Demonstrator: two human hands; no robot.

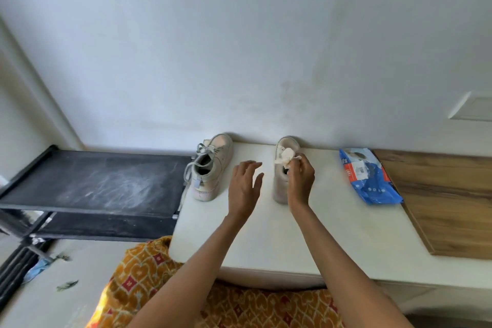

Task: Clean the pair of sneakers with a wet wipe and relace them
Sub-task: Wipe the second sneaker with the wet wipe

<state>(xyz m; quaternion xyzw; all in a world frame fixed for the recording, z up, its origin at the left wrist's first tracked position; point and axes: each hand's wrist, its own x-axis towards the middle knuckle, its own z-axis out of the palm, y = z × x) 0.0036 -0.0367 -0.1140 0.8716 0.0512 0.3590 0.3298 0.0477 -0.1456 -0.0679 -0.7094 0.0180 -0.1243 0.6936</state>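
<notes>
Sneakers: laced one (209, 168) at worktop (332, 221) left edge; second (283, 168) beside it, under right hand (300, 178) pinching wet wipe (286, 156). Left hand (243, 189) between them, fingers relaxed, empty.

Two sneakers (210, 168) (283, 168) of matt, scuffed off-white leather-like material; flat woven laces (190, 168) seen on the left one. Crumpled soft white wipe (286, 156). Glossy blue plastic wipe pack (370, 181), creased. Smooth matt white tabletop (332, 221). Wood-grain board (447, 202), satin. Black fabric rack shelf (106, 181), dust-streaked. Wall (186, 48) painted, matt.
</notes>
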